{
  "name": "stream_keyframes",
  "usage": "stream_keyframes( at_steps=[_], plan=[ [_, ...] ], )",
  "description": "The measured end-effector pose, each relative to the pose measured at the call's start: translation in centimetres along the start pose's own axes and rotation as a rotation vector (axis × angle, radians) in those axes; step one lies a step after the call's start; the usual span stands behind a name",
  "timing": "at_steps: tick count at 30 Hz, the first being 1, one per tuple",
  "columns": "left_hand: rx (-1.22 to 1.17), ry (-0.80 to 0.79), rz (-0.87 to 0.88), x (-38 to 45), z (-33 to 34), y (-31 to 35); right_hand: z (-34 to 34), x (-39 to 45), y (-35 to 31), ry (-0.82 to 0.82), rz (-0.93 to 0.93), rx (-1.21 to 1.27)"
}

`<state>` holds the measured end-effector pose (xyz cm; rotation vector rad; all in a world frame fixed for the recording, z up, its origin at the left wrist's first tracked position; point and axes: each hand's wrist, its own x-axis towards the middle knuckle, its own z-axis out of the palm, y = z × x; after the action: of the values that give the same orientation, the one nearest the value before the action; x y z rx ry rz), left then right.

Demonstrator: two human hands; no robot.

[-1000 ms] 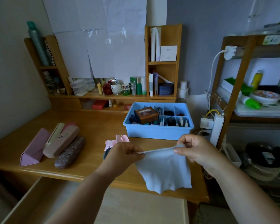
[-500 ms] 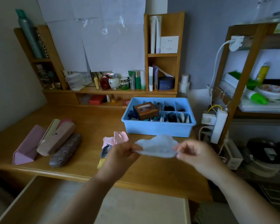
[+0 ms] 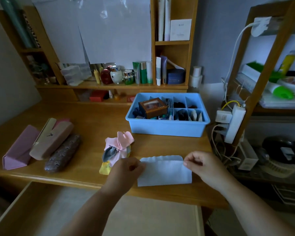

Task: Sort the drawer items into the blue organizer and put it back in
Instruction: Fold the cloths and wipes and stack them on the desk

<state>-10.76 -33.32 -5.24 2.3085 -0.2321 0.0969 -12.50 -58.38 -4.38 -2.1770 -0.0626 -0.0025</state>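
Pale blue cloth (image 3: 164, 171) lies folded flat on the wooden worktop (image 3: 92, 116), near its front edge, fold toward the person, wavy edge away. Left hand (image 3: 126, 169) has its fingers curled at the cloth's left end, pinching the upper left corner. Right hand (image 3: 201, 166) pinches the upper right corner between thumb and forefinger, other fingers curled.

Just left of the cloth: a small heap of crumpled cloths (image 3: 117, 149), pink on top, grey and yellow beneath, touching or nearly touching the left hand.

Blue organizer (image 3: 167, 128) stands on the worktop behind the cloth, apart from it. Its compartments hold dark small items; a brown box with a clear window (image 3: 152, 108) sits in the left section, tilted.

Far left of the worktop: three cases side by side, a pink triangular case (image 3: 17, 149), a beige case (image 3: 51, 140) leaning over it, and a dark patterned case (image 3: 63, 153) lying nearest the middle.

Open drawer (image 3: 41, 210) below the worktop's front edge, pulled out toward the person.

Rear shelf (image 3: 109, 86) carries bottles and jars. A white power strip (image 3: 234, 123) hangs at the right.
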Motion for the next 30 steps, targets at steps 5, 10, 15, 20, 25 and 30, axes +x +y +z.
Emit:
stream_keyframes(
  at_steps=[5, 10, 15, 20, 25, 30],
  plan=[
    [0.109, 0.094, -0.050, 2.3, 1.6, -0.5, 2.0, 3.3, 0.1, 0.007, 0.013, -0.261],
    [0.228, 0.065, -0.097, 3.6, 2.7, -1.5, 3.2, 4.9, 0.6, 0.045, 0.041, -0.402],
    [0.280, 0.068, -0.099, 3.9, 3.1, -1.7, 3.6, 5.5, 1.2, 0.079, 0.052, -0.420],
    [0.352, 0.086, -0.072, 3.9, 3.2, -1.6, 3.8, 5.7, 1.3, 0.119, 0.061, -0.461],
    [0.407, 0.052, -0.104, 3.6, 3.2, -0.5, 4.3, 5.6, 0.7, 0.123, 0.071, -0.595],
    [0.422, 0.096, 0.289, 2.2, 3.5, 0.8, 5.3, 3.5, 0.3, 0.226, -0.240, -0.566]
  ],
)
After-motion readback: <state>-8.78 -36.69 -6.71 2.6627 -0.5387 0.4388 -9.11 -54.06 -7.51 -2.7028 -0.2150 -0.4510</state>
